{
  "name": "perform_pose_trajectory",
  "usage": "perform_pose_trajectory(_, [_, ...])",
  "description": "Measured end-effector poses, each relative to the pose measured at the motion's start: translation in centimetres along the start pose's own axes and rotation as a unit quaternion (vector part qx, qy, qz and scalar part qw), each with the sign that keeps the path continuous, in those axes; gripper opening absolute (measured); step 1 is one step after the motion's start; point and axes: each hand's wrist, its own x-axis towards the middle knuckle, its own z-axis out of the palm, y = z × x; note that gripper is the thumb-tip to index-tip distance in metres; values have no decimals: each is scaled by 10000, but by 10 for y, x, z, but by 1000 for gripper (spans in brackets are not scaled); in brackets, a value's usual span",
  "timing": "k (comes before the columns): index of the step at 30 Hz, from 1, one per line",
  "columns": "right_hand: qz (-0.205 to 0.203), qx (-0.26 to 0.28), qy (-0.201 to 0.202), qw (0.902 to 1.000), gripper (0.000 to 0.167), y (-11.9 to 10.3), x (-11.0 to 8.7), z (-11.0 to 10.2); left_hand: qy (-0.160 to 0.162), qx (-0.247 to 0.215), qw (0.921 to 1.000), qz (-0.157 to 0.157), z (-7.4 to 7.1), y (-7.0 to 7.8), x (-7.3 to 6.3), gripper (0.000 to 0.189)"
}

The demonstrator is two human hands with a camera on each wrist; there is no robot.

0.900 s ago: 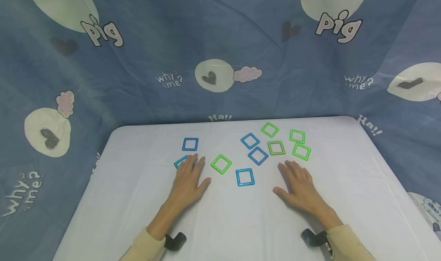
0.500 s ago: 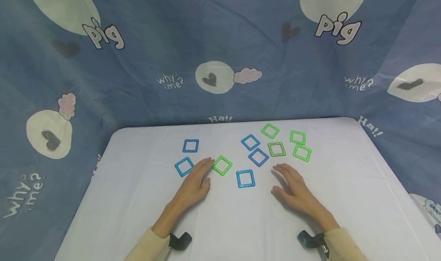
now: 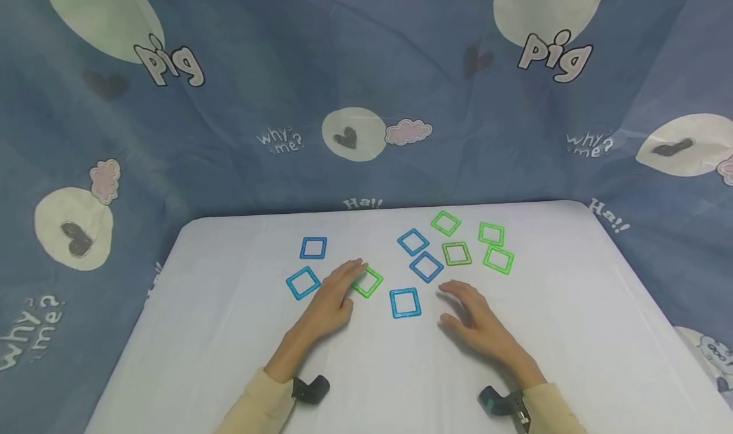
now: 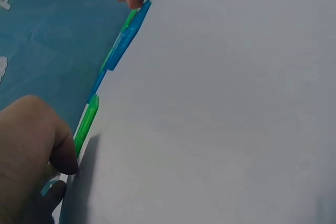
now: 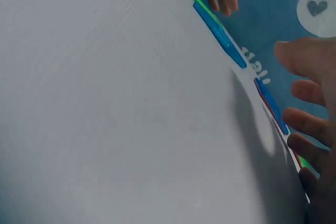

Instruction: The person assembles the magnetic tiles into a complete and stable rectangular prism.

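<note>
Square plastic frames, some blue and some green, lie flat on a white table. In the head view my left hand (image 3: 332,300) reaches over the left corner of a green square frame (image 3: 375,288), fingertips at its upper edge and fingers relaxed. The left wrist view shows this green frame (image 4: 86,124) edge-on beside the thumb. My right hand (image 3: 481,322) hovers with its fingers spread and slightly bent, holding nothing. It is right of a blue square frame (image 3: 406,315) and just below two more blue frames (image 3: 435,275).
A blue frame (image 3: 292,290) lies left of the left hand, with another blue frame (image 3: 312,258) behind it. Several green frames (image 3: 458,264) lie at the back right. A patterned blue cloth (image 3: 229,167) hangs behind the table (image 3: 401,383).
The left hand has moved right, off the left blue frame and over the green frame. The right hand has shifted left and slightly nearer the body. The frames lie in the same arrangement.
</note>
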Motion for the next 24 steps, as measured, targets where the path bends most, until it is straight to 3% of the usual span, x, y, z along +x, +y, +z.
perform_pose_trajectory(9, [-241,73,60,9997,53,-2,8,8,-49,-354,9993,90,5,-7,14,74])
perform_pose_trajectory(24, [-244,240,-67,9994,54,-15,23,26,-31,-251,9997,2,7,-9,15,67])
